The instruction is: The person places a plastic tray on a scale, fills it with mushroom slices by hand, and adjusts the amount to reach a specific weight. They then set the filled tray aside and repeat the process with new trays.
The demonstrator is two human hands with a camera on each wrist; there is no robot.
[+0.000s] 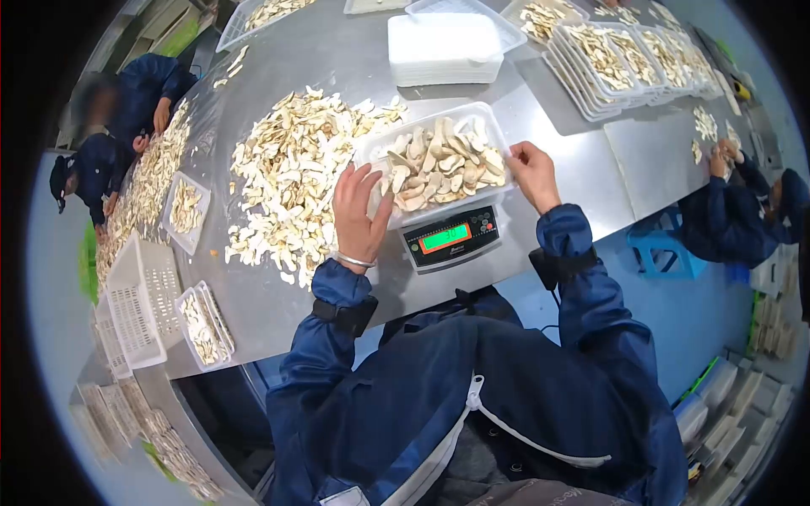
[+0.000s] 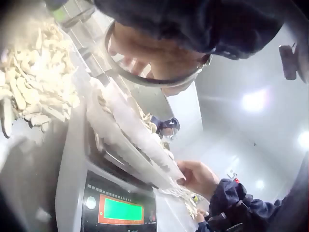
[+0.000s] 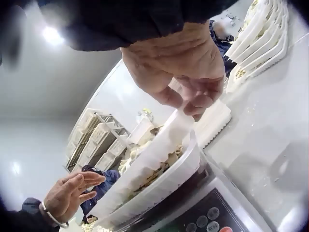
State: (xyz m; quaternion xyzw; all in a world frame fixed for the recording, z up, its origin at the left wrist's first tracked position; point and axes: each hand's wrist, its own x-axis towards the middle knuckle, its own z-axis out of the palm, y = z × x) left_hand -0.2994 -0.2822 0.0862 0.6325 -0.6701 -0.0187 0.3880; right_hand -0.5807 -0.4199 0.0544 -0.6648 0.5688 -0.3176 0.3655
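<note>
A white plastic tray heaped with pale mushroom slices sits over a digital scale with a lit green display. My right hand pinches this tray's right corner between thumb and fingers. In the right wrist view, the upper tray lies tilted over a lower tray, with slices showing between them. My left hand, wearing a bracelet, is beside the tray's left end with its fingers loosely extended. The right wrist view shows that left hand apart from the tray, holding nothing.
A large pile of slices spreads left of the scale. Behind it stands a stack of white trays; filled trays are stacked at the back right. White baskets stand at far left. Other people work at both sides of the metal table.
</note>
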